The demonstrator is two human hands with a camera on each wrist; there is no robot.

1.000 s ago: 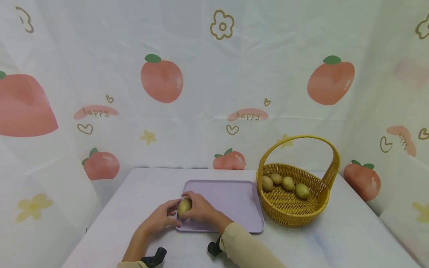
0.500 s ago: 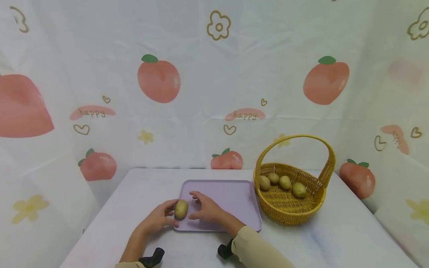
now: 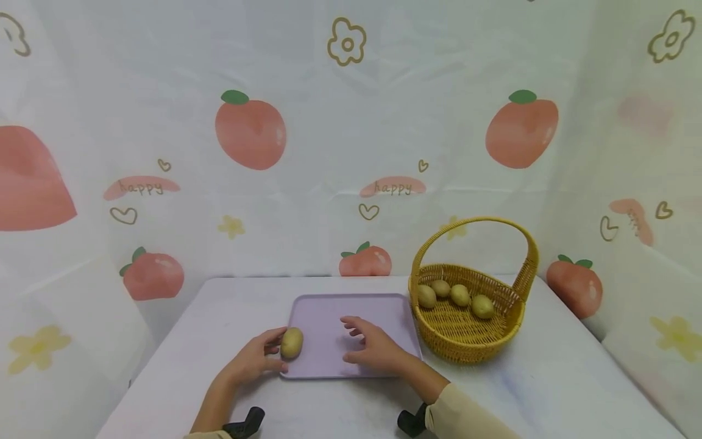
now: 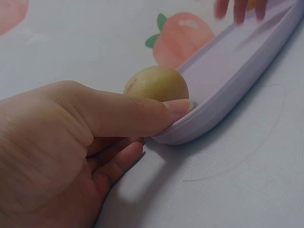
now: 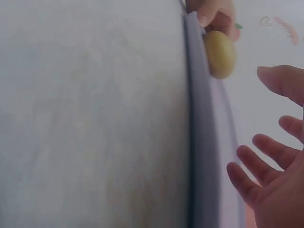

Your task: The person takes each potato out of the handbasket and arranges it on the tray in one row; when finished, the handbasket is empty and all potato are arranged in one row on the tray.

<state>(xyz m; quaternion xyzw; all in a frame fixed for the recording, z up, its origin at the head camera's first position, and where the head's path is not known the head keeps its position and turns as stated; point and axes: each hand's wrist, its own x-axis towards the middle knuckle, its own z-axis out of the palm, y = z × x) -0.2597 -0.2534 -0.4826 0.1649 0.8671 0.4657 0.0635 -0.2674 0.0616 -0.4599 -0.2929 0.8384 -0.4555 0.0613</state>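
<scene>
A yellowish potato [image 3: 292,342] lies at the left end of the lilac tray [image 3: 356,367]. My left hand [image 3: 253,360] is beside that end, its thumb at the near corner and its other fingers loosely bent behind the potato. In the left wrist view the thumb [image 4: 142,114] overlaps the potato and the tray's rim. My right hand [image 3: 375,349] hovers over the right half of the tray, fingers spread and holding nothing. The right wrist view shows its fingers [image 5: 266,166] apart from the potato [image 5: 220,54].
Right of the tray stands a yellow wicker basket [image 3: 466,350] with a tall arched handle. Several potatoes [image 3: 459,295] lie in it along the back and left. A white table [image 3: 329,408] bears everything, with a fruit-printed cloth [image 3: 307,231] hanging behind it.
My right hand has let go of the potato at the tray's left end and moved right, its fingers spreading. The left hand stays beside the potato. The head view has shifted slightly.
</scene>
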